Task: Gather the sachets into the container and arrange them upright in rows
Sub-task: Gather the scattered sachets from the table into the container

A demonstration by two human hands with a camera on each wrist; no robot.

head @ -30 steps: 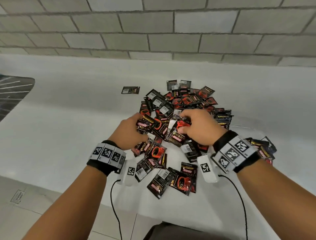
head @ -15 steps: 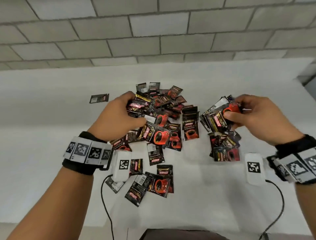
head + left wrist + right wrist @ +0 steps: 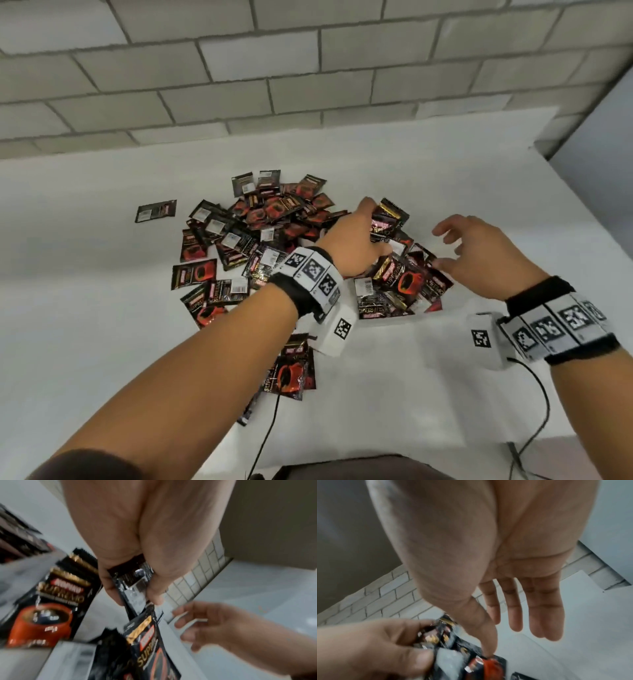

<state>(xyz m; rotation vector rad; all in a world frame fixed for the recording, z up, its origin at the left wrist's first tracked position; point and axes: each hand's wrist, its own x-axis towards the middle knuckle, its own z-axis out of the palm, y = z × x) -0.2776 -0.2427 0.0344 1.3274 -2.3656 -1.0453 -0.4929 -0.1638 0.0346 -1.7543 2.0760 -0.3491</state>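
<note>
Left hand (image 3: 356, 240): over the container, fingers (image 3: 109, 588) and thumb pinched on a small bunch of sachets (image 3: 133, 582) held by their upper edges; the bunch stands roughly upright.
Right hand (image 3: 479, 253): just beside the left, fingers (image 3: 513, 608) spread wide and nearly straight, holding nothing; the thumb tip touches a sachet in the container.
Container (image 3: 387, 320): a low white box on the desk (image 3: 102, 342), hard to pick out against the white top; only a bit of its near wall shows. Sachets inside lie tilted and overlapping, not in rows as far as I can tell.
Loose pile (image 3: 260, 226): most sachets lie flat on the desk to the left of the container, overlapping. One stray sachet (image 3: 156, 211) lies well apart at far left, a few more near the front edge under the left forearm.
Handling, judged: thin foil packets, light, glossy and likely slippery face to face; a bunch will fan or slide unless squeezed. Flexible, filled soft, so little risk of breakage, but they will flop over without neighbours or a wall to lean on.
Where to hold, judged: pinch across the flat faces near the crimped top seam, edges squared together first; lift flat ones by sliding a fingertip under an edge.
Risk, judged: upright sachets toppling as the pinch lets go; the free hand could brace them.
</note>
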